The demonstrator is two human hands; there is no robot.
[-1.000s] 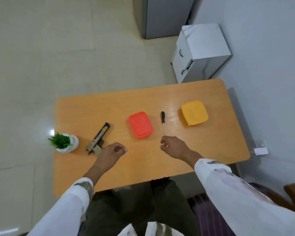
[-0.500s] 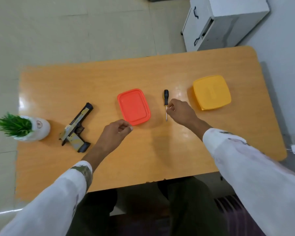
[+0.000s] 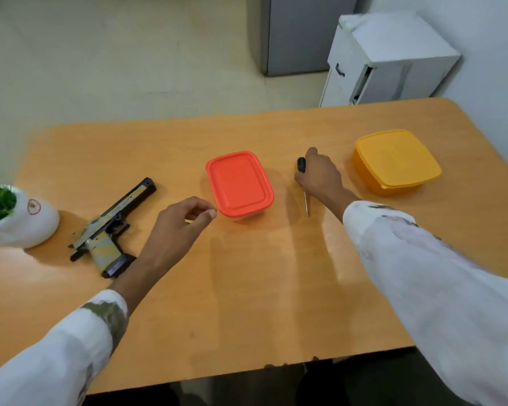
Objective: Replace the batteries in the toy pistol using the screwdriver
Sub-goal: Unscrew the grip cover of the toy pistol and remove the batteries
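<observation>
Two unreadable marks (image 3: 33,206): toy pistol (image 3: 112,222), pot (image 3: 40,230)

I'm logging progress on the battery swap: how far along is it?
Nothing looks done yet. In hand: the right hand grips the screwdriver by its handle, on the table. The left hand hovers, holding nothing. Left: the toy pistol lies apart from both hands, and the red box and yellow box are lidded, so the whole swap remains.
</observation>
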